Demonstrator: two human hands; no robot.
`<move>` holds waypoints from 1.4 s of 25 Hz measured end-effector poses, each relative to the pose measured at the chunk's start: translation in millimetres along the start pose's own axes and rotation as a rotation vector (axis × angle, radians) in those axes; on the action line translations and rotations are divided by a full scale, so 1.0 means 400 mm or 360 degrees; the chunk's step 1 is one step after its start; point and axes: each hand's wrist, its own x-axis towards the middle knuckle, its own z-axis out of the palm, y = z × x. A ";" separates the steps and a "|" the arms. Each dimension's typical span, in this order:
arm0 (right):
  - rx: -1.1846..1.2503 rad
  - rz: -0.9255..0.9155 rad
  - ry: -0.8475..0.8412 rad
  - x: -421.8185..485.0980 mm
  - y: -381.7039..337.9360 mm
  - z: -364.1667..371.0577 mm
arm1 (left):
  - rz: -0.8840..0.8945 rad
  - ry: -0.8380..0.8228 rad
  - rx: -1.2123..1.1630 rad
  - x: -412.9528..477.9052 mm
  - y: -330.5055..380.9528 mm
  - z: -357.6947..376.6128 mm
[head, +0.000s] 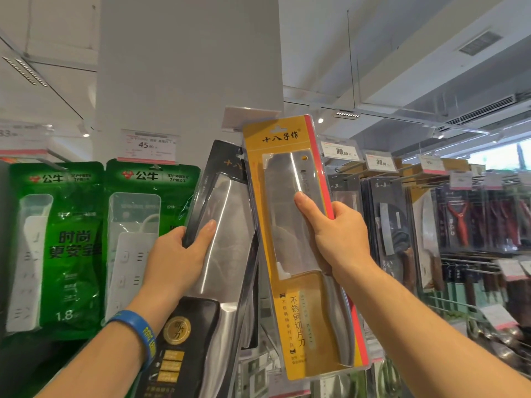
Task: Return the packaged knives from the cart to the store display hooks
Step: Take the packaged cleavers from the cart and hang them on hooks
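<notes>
Yellow knife pack [293,248] extends above and below the right hand's [342,234] grip.

Two bare forearms, no sleeves, blue wristband [137,328] with yellow lettering on left wrist

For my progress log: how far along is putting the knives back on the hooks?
Knife packs hang at the right, maybe store stock. In hand: left hand grips the black pack, right hand the yellow pack, neither clearly on a hook. Left: hang both; the cart is not visible.
</notes>
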 end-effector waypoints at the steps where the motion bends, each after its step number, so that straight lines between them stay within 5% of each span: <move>1: -0.0015 -0.0004 0.0013 -0.002 -0.001 -0.001 | 0.0003 -0.0003 -0.0004 0.000 0.005 0.001; 27: -0.0038 0.0023 0.0099 -0.002 0.051 -0.026 | -0.0111 0.0163 0.0021 -0.056 -0.071 -0.035; 35: 0.0021 0.0043 0.0134 -0.001 0.087 0.003 | 0.0079 0.0204 0.0095 -0.021 -0.006 -0.022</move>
